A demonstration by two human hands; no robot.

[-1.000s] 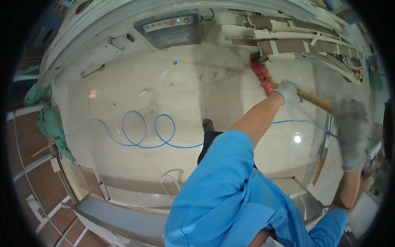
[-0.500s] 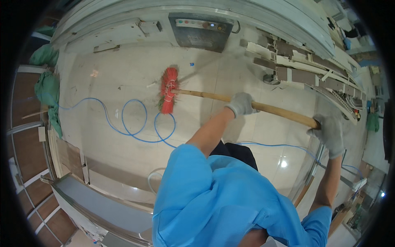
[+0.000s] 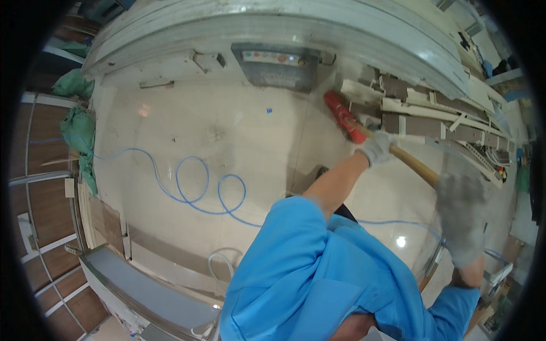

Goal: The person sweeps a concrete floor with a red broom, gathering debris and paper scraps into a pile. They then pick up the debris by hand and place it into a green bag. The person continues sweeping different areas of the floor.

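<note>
I hold a broom with a red head point(image 3: 341, 116) and a wooden handle point(image 3: 414, 163). My left hand point(image 3: 377, 149), in a grey work glove, grips the handle just behind the head. My right hand point(image 3: 460, 217), also gloved and blurred, holds the handle's upper end at the right. The red head rests on the pale tiled floor point(image 3: 239, 136), close to a pile of long white and brown boards point(image 3: 438, 122). My blue sleeves fill the lower middle of the view.
A blue hose point(image 3: 190, 190) loops across the floor at the left. A grey machine panel point(image 3: 273, 65) stands at the far wall. Green sacks point(image 3: 77, 125) lie at the left edge. A white cable point(image 3: 219, 264) curls near a metal ledge point(image 3: 142, 290).
The broom head swept from the floor's left-middle, near the hose loops, back to the right beside the board pile. Both hands moved with the handle.
</note>
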